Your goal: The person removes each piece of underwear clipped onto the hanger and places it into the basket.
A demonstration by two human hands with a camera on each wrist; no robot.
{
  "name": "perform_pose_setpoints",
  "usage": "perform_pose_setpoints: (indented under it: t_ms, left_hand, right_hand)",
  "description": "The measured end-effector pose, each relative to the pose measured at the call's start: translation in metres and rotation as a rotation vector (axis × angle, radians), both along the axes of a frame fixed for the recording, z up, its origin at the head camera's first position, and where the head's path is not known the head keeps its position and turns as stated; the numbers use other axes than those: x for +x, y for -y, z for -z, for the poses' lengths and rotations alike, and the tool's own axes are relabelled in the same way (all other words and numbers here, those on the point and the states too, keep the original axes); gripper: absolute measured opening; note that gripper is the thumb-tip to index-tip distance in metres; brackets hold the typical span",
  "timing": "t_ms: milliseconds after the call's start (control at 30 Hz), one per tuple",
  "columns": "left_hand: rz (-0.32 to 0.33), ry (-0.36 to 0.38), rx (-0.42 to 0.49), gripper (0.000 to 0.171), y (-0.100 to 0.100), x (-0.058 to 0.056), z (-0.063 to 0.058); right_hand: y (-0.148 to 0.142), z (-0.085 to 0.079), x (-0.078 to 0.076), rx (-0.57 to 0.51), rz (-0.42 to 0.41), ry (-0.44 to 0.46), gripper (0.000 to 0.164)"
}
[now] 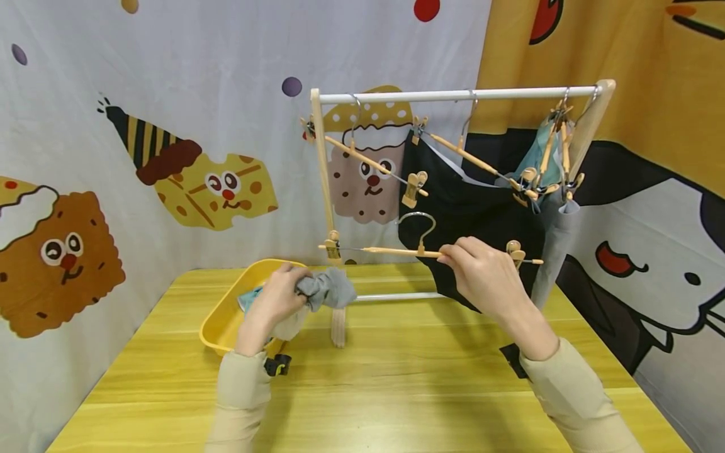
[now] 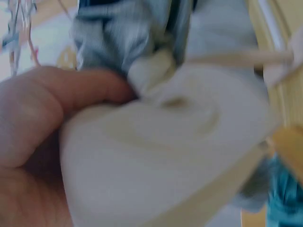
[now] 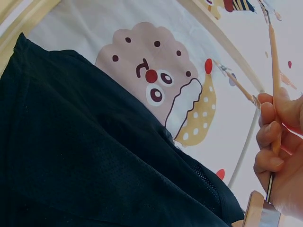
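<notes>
My left hand [image 1: 276, 294] grips a bunched grey cloth garment [image 1: 331, 289] beside the yellow basin. In the left wrist view, a pale off-white part of the cloth [image 2: 165, 156] lies against the thumb, with grey fabric behind it; its kind cannot be made out. My right hand [image 1: 486, 274] holds a clip hanger [image 1: 391, 251] by its wooden bar, hook upward and roughly level, in front of the rack. Curled fingers [image 3: 269, 135] around that bar show in the right wrist view. Nothing hangs from the hanger's two clips.
A small rack with a white top rail [image 1: 425, 96] stands on the wooden table [image 1: 385, 390]. From it hang a bare clip hanger [image 1: 365, 157], a black garment [image 1: 453, 217], and teal [image 1: 535, 154] and grey [image 1: 549, 245] garments. The yellow basin [image 1: 222, 324] at left holds teal cloth.
</notes>
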State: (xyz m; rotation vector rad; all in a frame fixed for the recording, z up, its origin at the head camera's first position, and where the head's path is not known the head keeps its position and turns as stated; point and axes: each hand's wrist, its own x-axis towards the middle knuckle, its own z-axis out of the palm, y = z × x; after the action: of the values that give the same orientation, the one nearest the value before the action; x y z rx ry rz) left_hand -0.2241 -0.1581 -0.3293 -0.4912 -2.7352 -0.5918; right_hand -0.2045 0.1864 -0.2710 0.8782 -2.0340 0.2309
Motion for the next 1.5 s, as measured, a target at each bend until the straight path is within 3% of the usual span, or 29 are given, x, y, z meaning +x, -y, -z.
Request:
perform_pose_setpoints:
  t_ms: [133,233,333,400,533,733,867,1033,1233,1367,1500]
  left_hand:
    - [-0.255,-0.084,0.098,0.033,0.029,-0.009,-0.001]
    - [-0.404,-0.112,0.183,0.036,0.049,-0.017,0.003]
    - [-0.503,-0.117,0.243,0.038,0.067,-0.025,0.011]
    - [-0.529,-0.086,0.251,0.038,0.076,-0.029,0.017]
    - [-0.530,0.038,0.191,0.040,0.090,-0.033,0.029]
    - [-0.491,0.327,0.069,0.051,0.098,-0.040,0.042]
    - [-0.424,0.496,0.006,0.055,0.095,-0.043,0.041]
    - [-0.331,0.628,0.003,0.061,0.091,-0.041,0.036]
    - [-0.304,0.745,0.033,0.069,0.091,-0.036,0.039]
    - [-0.328,0.725,0.032,0.069,0.088,-0.034,0.035]
    - [-0.340,0.642,0.008,0.065,0.076,-0.035,0.022]
  right_hand:
    - [0.000,0.000,0.000,0.003,0.002,-0.004,0.011]
    - [0.000,0.001,0.000,0.003,0.003,-0.005,0.011]
    - [0.000,0.001,0.000,0.005,0.004,0.002,0.011]
    - [0.000,0.001,0.000,0.006,0.008,0.007,0.011]
    - [-0.001,0.001,0.001,0.007,0.015,0.014,0.010]
    - [-0.001,0.001,0.001,0.009,0.014,0.015,0.010]
    - [-0.001,0.001,0.001,0.007,0.015,0.014,0.010]
    - [-0.002,0.001,0.001,0.006,0.013,0.009,0.010]
    - [-0.003,0.001,0.002,0.006,0.014,0.006,0.010]
    - [-0.003,0.001,0.002,0.008,0.018,-0.003,0.009]
    - [-0.004,0.001,0.001,0.006,0.018,-0.009,0.009]
